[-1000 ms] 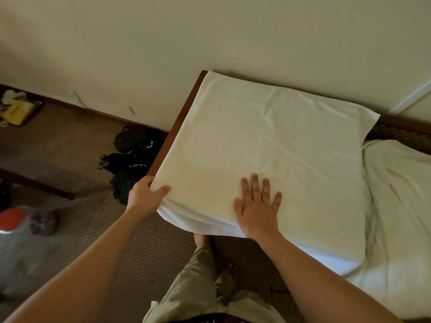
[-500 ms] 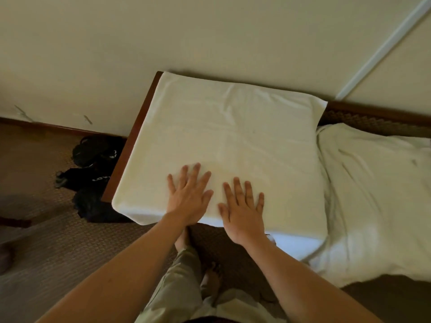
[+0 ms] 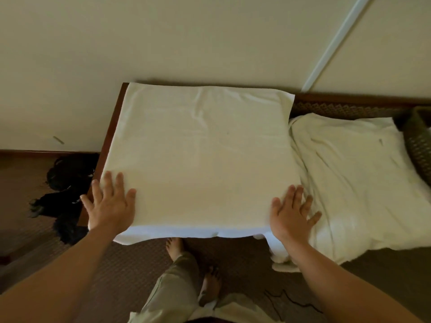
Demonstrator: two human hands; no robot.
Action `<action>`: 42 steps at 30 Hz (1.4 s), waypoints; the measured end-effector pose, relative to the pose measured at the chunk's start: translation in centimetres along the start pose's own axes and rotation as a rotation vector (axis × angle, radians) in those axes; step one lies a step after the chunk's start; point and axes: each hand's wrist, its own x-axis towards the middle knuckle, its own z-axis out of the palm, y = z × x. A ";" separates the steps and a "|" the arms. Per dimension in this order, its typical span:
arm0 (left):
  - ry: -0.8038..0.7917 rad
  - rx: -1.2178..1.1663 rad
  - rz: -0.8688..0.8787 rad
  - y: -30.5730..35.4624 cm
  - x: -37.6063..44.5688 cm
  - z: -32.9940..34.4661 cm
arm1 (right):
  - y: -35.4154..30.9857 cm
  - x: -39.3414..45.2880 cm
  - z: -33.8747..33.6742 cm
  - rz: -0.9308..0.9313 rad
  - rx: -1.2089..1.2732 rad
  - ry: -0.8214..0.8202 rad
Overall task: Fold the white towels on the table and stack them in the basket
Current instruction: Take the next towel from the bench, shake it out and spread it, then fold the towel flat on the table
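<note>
A white towel (image 3: 200, 155) lies folded into a broad flat square on the left end of the table (image 3: 109, 136), its near edge hanging over the front. My left hand (image 3: 110, 203) lies flat on the towel's near left corner, fingers spread. At the near right corner my right hand (image 3: 291, 213) presses flat, fingers straight, partly over the seam with a second white towel (image 3: 354, 183) that lies rumpled and spread to the right. A dark woven basket (image 3: 417, 145) shows at the right edge, only its left side in view.
The table stands against a cream wall. A dark heap of shoes or bags (image 3: 65, 190) lies on the carpet left of the table. My bare feet (image 3: 175, 248) and trouser legs are below the table's front edge. A thin black cord (image 3: 289, 299) lies on the carpet.
Both hands slid apart from the middle of the towel's near edge to its two near corners. The view has swung right, bringing the basket into sight.
</note>
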 end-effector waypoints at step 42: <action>-0.010 -0.034 0.075 15.8 27.2 -7.1 | -23.7 18.7 -3.4 0.003 0.004 0.049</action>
